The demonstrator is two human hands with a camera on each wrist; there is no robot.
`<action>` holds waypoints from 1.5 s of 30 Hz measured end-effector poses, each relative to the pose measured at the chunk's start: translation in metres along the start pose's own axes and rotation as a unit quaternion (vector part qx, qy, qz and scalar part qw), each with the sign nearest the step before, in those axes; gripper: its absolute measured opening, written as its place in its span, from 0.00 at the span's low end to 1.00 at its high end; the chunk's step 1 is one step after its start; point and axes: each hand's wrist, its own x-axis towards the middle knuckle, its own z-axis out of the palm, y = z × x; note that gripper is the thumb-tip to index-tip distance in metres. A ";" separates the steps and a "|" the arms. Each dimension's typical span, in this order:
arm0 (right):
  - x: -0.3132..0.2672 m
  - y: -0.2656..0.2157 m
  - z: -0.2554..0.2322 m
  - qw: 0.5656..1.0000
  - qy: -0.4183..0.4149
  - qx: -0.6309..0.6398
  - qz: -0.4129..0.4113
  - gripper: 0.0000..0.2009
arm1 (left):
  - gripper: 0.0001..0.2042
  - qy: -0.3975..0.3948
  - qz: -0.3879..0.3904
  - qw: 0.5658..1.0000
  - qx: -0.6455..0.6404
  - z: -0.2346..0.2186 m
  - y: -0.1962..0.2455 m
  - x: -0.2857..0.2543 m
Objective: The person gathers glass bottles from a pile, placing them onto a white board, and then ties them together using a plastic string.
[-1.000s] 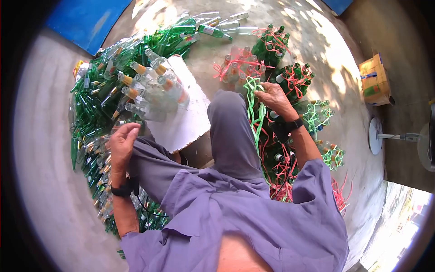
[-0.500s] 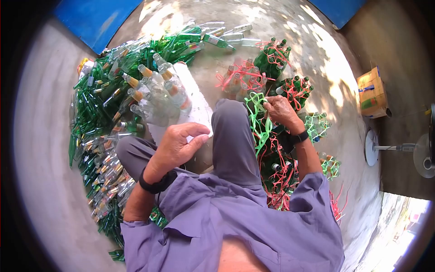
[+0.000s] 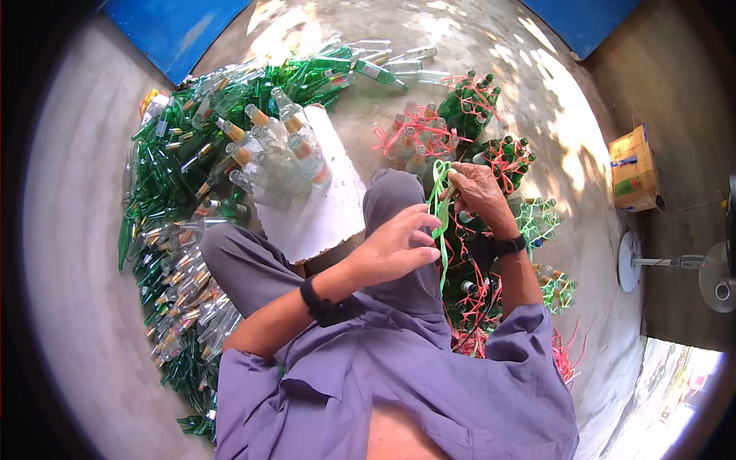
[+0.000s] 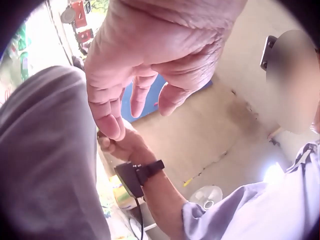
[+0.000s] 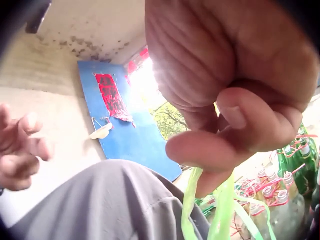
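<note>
Two hands work over the raised grey-trousered knee (image 3: pixel 395 222). Our right hand (image 3: pixel 475 188) pinches the bright green plastic strap (image 3: pixel 441 207) between thumb and forefinger; the right wrist view confirms the pinch, with the strap's strands hanging below the fingertips (image 5: pixel 215 150). We judge that this high pinch lets the strap hang free and untangled beside the knee.

Our left hand (image 3: pixel 395 245) reaches across, just beside the hanging length below the pinch. Its fingers are loosely curled and hold nothing; the left wrist view shows them apart and relaxed (image 4: pixel 150 75).

Beyond the pinch stand green glass bottles bundled in red strap (image 3: pixel 506 157) and clear ones (image 3: pixel 414 138). Left of the knee, clear glass bottles with orange necks (image 3: pixel 276 153) lie on a white sheet (image 3: pixel 322 215), ringed by a heap of loose green glass bottles (image 3: pixel 169 176).
</note>
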 end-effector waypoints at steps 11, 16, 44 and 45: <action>-0.012 0.024 0.011 0.989 0.051 0.141 -0.011 0.25 | 0.22 0.022 -0.072 0.994 -0.080 0.017 -0.013 0.027; -0.028 0.046 0.024 0.975 0.155 0.160 -0.028 0.26 | 0.17 0.044 -0.060 0.992 -0.105 0.010 0.002 0.022; -0.044 0.188 0.059 0.987 0.117 0.092 0.056 0.14 | 0.28 0.240 0.290 0.925 -0.047 -0.091 0.181 -0.017; -0.044 0.190 0.059 0.987 0.123 0.084 0.057 0.14 | 0.28 0.241 0.290 0.925 -0.047 -0.095 0.187 -0.021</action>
